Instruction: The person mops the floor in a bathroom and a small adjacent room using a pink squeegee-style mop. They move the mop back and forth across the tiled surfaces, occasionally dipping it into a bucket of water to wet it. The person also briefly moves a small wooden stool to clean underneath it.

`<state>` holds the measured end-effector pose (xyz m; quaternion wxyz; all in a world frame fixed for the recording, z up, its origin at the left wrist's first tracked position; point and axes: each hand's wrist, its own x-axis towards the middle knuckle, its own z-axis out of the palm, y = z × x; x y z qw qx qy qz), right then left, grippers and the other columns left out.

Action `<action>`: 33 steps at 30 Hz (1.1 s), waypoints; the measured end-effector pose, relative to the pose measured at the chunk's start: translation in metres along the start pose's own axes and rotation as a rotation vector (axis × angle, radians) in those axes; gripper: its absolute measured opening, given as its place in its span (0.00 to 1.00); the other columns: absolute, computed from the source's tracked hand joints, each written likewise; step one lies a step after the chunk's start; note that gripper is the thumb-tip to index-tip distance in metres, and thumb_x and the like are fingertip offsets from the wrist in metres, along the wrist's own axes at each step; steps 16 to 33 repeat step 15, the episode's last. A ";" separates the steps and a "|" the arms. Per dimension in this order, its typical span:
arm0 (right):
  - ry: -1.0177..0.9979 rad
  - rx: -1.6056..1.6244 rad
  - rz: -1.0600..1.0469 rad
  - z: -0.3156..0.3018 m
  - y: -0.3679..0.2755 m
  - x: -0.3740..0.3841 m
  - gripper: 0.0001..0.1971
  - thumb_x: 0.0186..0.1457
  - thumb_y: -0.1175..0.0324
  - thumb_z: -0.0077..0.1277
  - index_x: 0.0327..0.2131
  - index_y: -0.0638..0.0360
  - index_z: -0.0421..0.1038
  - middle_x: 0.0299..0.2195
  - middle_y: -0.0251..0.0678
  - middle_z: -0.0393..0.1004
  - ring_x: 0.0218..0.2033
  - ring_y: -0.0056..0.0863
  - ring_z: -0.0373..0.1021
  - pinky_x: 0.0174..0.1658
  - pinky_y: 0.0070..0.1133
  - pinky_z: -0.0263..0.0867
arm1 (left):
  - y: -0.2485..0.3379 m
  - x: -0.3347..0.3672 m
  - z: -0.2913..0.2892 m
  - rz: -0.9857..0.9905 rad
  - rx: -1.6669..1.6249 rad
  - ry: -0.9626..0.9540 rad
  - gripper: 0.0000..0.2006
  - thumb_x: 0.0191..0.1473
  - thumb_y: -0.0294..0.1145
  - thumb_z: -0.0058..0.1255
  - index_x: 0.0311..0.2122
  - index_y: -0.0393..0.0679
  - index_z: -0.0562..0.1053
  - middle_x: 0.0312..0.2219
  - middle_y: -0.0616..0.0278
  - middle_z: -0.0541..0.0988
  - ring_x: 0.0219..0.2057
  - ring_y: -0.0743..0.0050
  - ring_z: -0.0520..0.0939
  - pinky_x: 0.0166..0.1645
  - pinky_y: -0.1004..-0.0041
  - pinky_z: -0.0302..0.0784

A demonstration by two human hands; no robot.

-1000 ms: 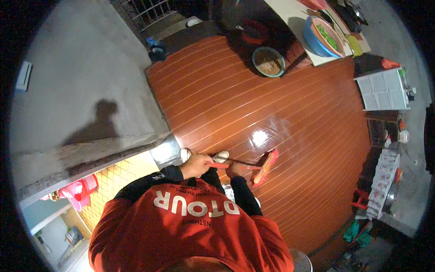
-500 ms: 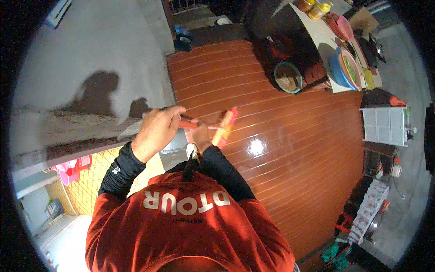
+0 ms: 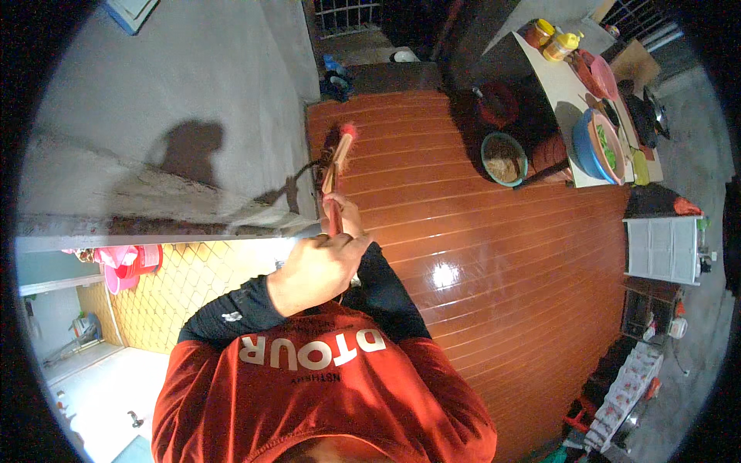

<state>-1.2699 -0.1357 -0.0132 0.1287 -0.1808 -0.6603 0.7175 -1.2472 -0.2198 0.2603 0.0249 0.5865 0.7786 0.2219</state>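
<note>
A broom (image 3: 338,163) with a red handle and a pale orange head, reddish at its far end, points away from me. Its head is over the red-brown plank-patterned floor, close to the foot of the grey wall on the left. My left hand (image 3: 318,266) is closed round the near part of the handle, in front of my chest. Farther along, nearer the head, my right hand (image 3: 351,217) grips the same handle, its fingers partly hidden behind it. Whether the bristles touch the floor, I cannot tell.
The grey wall (image 3: 177,100) runs along the left, with a tiled, brightly lit room (image 3: 185,297) below it. At the right stand a table (image 3: 540,65) with basins and bottles, a bucket (image 3: 505,179) beside it, and a white drawer unit (image 3: 662,251).
The broom head has swung from the right to the far left, beside the wall. My left hand has moved right and nearer to me; my right hand has moved slightly.
</note>
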 end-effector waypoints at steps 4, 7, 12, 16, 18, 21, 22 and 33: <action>-0.209 -0.408 -0.089 -0.022 -0.052 -0.024 0.09 0.42 0.62 0.45 0.22 0.56 0.66 0.20 0.41 0.69 0.23 0.36 0.67 0.25 0.27 0.59 | -0.008 -0.012 -0.033 -0.175 -0.107 0.093 0.14 0.42 0.23 0.44 0.38 0.41 0.70 0.19 0.57 0.74 0.17 0.64 0.74 0.23 0.71 0.71; -0.210 -0.511 -0.198 -0.036 -0.058 -0.047 0.11 0.42 0.59 0.43 0.23 0.55 0.67 0.23 0.45 0.70 0.26 0.42 0.67 0.27 0.31 0.60 | -0.024 -0.016 -0.038 -0.423 -0.372 0.102 0.13 0.43 0.23 0.42 0.37 0.36 0.69 0.21 0.55 0.75 0.18 0.69 0.75 0.24 0.75 0.69; -0.276 -1.003 -0.121 -0.049 0.021 -0.061 0.11 0.44 0.62 0.43 0.25 0.59 0.68 0.23 0.46 0.71 0.26 0.43 0.68 0.30 0.33 0.63 | -0.039 -0.039 -0.004 -0.594 -0.488 0.218 0.12 0.44 0.21 0.38 0.36 0.35 0.69 0.22 0.56 0.75 0.19 0.70 0.75 0.25 0.77 0.68; -0.329 -0.863 -0.007 -0.042 0.008 -0.064 0.10 0.42 0.64 0.47 0.26 0.60 0.69 0.24 0.46 0.71 0.28 0.42 0.69 0.32 0.33 0.65 | -0.035 -0.059 -0.002 -0.605 -0.404 0.278 0.11 0.44 0.21 0.39 0.36 0.35 0.69 0.23 0.55 0.75 0.21 0.68 0.75 0.27 0.77 0.69; -0.329 -0.863 -0.007 -0.042 0.008 -0.064 0.10 0.42 0.64 0.47 0.26 0.60 0.69 0.24 0.46 0.71 0.28 0.42 0.69 0.32 0.33 0.65 | -0.035 -0.059 -0.002 -0.605 -0.404 0.278 0.11 0.44 0.21 0.39 0.36 0.35 0.69 0.23 0.55 0.75 0.21 0.68 0.75 0.27 0.77 0.69; -0.329 -0.863 -0.007 -0.042 0.008 -0.064 0.10 0.42 0.64 0.47 0.26 0.60 0.69 0.24 0.46 0.71 0.28 0.42 0.69 0.32 0.33 0.65 | -0.035 -0.059 -0.002 -0.605 -0.404 0.278 0.11 0.44 0.21 0.39 0.36 0.35 0.69 0.23 0.55 0.75 0.21 0.68 0.75 0.27 0.77 0.69; -0.329 -0.863 -0.007 -0.042 0.008 -0.064 0.10 0.42 0.64 0.47 0.26 0.60 0.69 0.24 0.46 0.71 0.28 0.42 0.69 0.32 0.33 0.65 | -0.035 -0.059 -0.002 -0.605 -0.404 0.278 0.11 0.44 0.21 0.39 0.36 0.35 0.69 0.23 0.55 0.75 0.21 0.68 0.75 0.27 0.77 0.69; -0.329 -0.863 -0.007 -0.042 0.008 -0.064 0.10 0.42 0.64 0.47 0.26 0.60 0.69 0.24 0.46 0.71 0.28 0.42 0.69 0.32 0.33 0.65 | -0.035 -0.059 -0.002 -0.605 -0.404 0.278 0.11 0.44 0.21 0.39 0.36 0.35 0.69 0.23 0.55 0.75 0.21 0.68 0.75 0.27 0.77 0.69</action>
